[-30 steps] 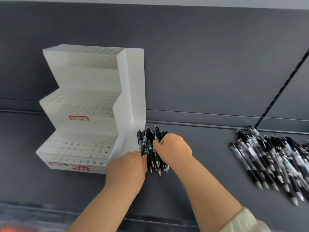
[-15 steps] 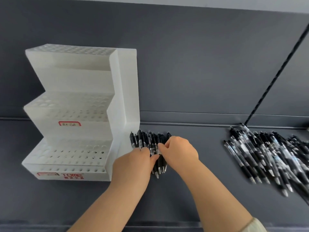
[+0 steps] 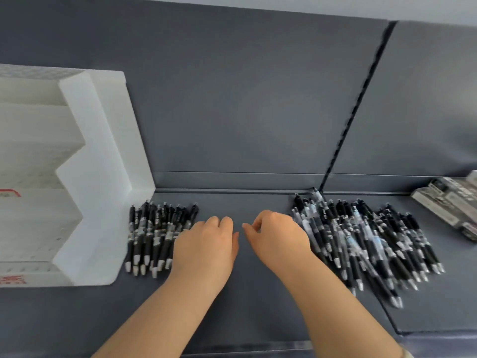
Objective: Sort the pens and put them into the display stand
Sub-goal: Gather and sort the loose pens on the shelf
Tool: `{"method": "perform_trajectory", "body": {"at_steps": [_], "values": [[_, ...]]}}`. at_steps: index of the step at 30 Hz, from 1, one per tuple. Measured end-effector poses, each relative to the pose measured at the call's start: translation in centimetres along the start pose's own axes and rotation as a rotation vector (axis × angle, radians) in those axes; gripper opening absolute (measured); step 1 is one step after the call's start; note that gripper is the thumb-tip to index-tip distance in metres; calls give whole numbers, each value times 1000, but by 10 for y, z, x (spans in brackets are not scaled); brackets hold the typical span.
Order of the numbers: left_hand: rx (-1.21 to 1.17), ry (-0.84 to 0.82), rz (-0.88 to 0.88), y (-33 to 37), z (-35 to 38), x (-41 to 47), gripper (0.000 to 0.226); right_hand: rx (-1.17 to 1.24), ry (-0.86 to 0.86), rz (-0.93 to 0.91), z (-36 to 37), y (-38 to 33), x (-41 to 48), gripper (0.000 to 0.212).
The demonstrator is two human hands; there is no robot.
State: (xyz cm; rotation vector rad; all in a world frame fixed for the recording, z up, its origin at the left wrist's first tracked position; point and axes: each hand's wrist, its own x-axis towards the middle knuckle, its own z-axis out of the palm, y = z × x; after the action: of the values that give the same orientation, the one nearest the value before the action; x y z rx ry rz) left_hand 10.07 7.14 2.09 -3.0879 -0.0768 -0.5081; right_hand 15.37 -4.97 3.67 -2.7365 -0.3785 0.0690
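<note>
- While both hands sit low over the grey shelf (image 3: 245,306), we note the left hand (image 3: 206,251) knuckles-up with its fingers loosely bent and no pen in its grip. Its nine o'clock side overlaps the end of the pen row (image 3: 152,236).
- right hand (image 3: 278,241): at three o'clock of the left, with a narrow gap between them. Its fingers are loosely curled, thumb near forefinger, and it holds nothing.
- The pen row holds black pens side by side, tips toward six o'clock.
- display stand (image 3: 98,177): white and stepped, just beside the row at its nine o'clock. We see no pens in its holes.
- pen pile (image 3: 366,241): at three o'clock of the right hand and touching its far side. The pens are jumbled and blurred.
- boxes (image 3: 449,205): at two o'clock beyond the pile, against the back panel (image 3: 232,99).
</note>
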Motion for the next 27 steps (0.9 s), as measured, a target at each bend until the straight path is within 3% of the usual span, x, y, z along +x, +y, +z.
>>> {"method": "perform_trajectory", "body": {"at_steps": [5, 8, 13, 20, 27], "values": [[-67, 21, 15, 81, 8, 15, 35, -53, -21, -52, -29, 73, -12, 28], [-61, -29, 21, 128, 10, 22, 26, -63, 0, -79, -46, 118, -18, 26], [-69, 48, -53, 185, 18, 22, 17, -67, -3, -77, -68, 186, -28, 25], [-80, -6, -74, 228, 32, 26, 14, -14, -6, 34, -85, 260, -31, 22], [-63, -34, -84, 244, 31, 31, 10, 51, 22, 103, -93, 285, -26, 20]]}}
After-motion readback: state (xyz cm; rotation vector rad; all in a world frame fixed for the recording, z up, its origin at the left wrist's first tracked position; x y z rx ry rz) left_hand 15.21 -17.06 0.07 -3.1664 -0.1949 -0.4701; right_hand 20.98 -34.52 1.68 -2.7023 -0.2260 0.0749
